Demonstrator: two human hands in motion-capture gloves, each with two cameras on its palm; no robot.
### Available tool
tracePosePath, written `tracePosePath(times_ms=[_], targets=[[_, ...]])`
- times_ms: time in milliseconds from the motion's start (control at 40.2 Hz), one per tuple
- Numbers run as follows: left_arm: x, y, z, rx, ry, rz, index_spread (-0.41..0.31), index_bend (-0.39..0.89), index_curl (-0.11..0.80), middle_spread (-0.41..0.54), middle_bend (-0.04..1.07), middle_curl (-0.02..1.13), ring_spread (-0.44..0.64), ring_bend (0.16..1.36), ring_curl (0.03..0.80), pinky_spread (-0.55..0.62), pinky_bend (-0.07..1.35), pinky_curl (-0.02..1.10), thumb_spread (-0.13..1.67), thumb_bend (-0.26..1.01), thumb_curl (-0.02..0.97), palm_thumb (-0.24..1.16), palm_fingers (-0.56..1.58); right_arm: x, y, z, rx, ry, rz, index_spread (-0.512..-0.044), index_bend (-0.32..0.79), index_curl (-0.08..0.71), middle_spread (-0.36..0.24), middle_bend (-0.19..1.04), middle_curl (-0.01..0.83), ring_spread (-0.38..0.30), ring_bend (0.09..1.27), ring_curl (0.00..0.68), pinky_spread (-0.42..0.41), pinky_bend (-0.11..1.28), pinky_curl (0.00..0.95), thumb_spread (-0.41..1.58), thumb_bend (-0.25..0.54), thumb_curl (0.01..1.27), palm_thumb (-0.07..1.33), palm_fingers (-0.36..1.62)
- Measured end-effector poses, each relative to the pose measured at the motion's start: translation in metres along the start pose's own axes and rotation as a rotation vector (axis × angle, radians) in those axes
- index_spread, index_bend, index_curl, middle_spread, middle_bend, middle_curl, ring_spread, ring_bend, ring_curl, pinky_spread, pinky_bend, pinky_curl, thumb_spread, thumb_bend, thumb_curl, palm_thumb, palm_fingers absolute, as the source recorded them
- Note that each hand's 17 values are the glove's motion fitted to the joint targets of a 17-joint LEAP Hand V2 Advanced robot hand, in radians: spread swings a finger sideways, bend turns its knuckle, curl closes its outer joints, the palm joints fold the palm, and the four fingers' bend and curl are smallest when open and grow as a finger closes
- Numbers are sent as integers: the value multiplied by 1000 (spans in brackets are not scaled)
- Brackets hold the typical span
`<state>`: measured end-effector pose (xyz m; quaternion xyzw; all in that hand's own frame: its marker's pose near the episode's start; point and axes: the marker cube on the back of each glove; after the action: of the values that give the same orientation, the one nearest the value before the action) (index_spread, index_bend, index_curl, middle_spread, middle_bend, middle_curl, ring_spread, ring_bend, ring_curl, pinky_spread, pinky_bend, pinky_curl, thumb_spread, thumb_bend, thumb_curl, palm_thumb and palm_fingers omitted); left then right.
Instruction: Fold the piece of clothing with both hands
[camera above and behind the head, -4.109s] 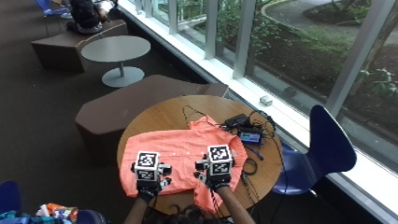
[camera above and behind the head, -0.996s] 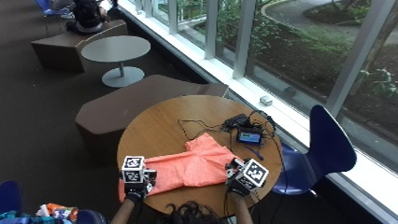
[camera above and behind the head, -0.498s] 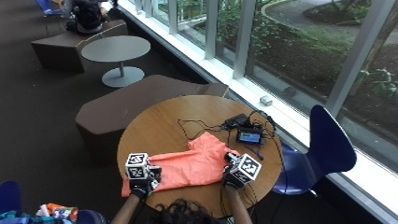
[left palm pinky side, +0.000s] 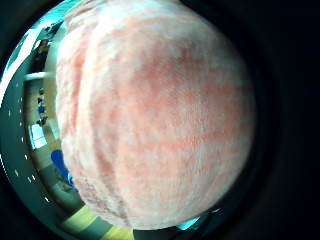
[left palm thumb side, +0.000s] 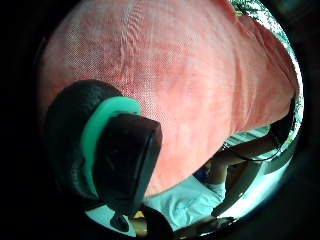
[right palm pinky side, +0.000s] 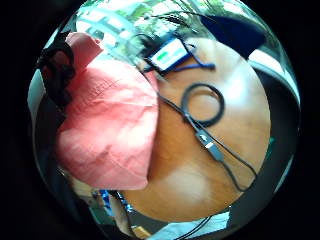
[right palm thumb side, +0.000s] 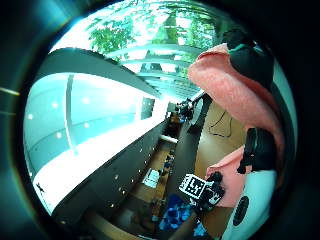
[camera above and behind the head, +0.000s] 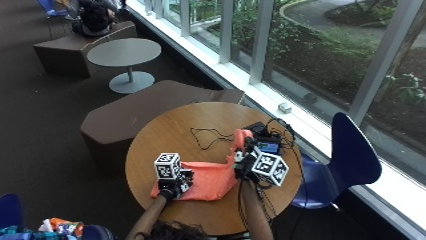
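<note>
Your left hand (camera above and behind the head: 172, 184) rests at the near left corner of the soft, finely knit coral-orange garment (camera above and behind the head: 206, 180), with the cloth filling both of its palm views (left palm pinky side: 150, 115); its thumb (left palm thumb side: 107, 150) lies against the fabric, gripping it. Your right hand (camera above and behind the head: 251, 162) pinches the garment's far right portion and holds it lifted off the tabletop, so the cloth rises in a narrow upright fold beside your wrist. The rest of the garment lies bunched in a low, creased band between your two hands, near the front edge of the round wooden table (camera above and behind the head: 173, 130).

Compared with half a second ago, your right hand has moved up and away from you, drawing the right side of the cloth upward, and the flat spread of fabric has become narrower.

Beyond the garment, the smooth brown tabletop carries a thin black cable (camera above and behind the head: 206, 135), a coiled black lead (right palm pinky side: 202, 102) and a small dark device with a lit screen (camera above and behind the head: 268, 146). A blue chair (camera above and behind the head: 349, 155) stands to the table's right. Farther off are a brown angular bench (camera above and behind the head: 143, 112), a small round grey table (camera above and behind the head: 124, 52) and tall windows (camera above and behind the head: 313, 45) facing greenery.
</note>
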<state>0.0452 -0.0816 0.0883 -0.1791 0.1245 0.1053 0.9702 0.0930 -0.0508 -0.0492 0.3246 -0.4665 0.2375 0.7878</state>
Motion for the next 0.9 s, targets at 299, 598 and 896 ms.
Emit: tracePosePath(times_ms=[299,598,896], targets=[[-60,56,-51,346,349,-62,-85,153,327,138,201,324,386,582,290,482,536,356,1362,13,144,38,141,-62,96,150,-228,277,-527,-336,108,211,-121,108,230,-249,670,377,-314,857,358,747,32,617,1155,824],[-113,136,-80,620,496,-267,-89,155,336,51,224,364,242,594,304,358,506,351,1509,83,176,160,311,-33,210,263,-551,664,-880,-335,99,217,-130,113,229,-255,658,378,-314,837,357,719,-9,656,1178,830],[-87,147,-82,649,370,-206,-91,149,340,14,210,384,175,577,309,295,467,344,1567,119,201,219,363,-25,176,188,-1002,160,-727,-350,249,296,-120,152,232,-171,473,364,-154,702,357,946,-74,587,945,443]])
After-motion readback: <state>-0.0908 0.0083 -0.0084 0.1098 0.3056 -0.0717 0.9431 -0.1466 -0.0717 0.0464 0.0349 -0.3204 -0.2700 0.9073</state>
